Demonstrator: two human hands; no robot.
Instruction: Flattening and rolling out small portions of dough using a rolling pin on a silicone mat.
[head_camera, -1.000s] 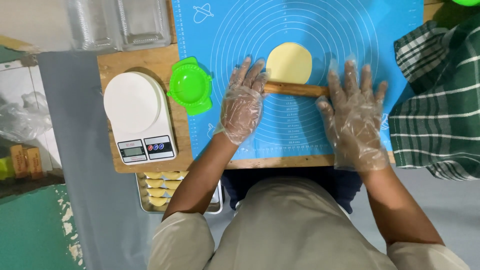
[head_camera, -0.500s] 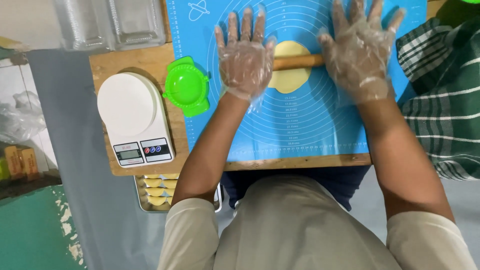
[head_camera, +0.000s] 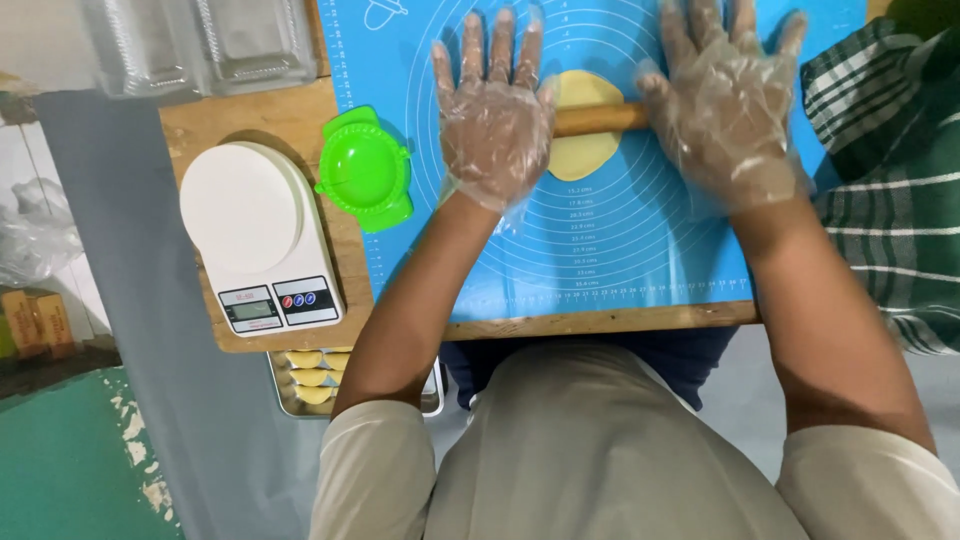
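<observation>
Blue mat (head_camera: 620, 250) on wooden board (head_camera: 290, 125)

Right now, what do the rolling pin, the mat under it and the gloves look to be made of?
Rolling pin: likely wood, matte brown, faint grain. Mat: probably silicone, smooth blue, printed white rings. Gloves on left hand and right hand: thin clear plastic film, crinkled and see-through.

A white kitchen scale (head_camera: 254, 232) on the wooden board shows a small grey rectangular screen (head_camera: 248, 309) at its near edge, while clear plastic packages (head_camera: 200, 42) lie beyond it.
</observation>
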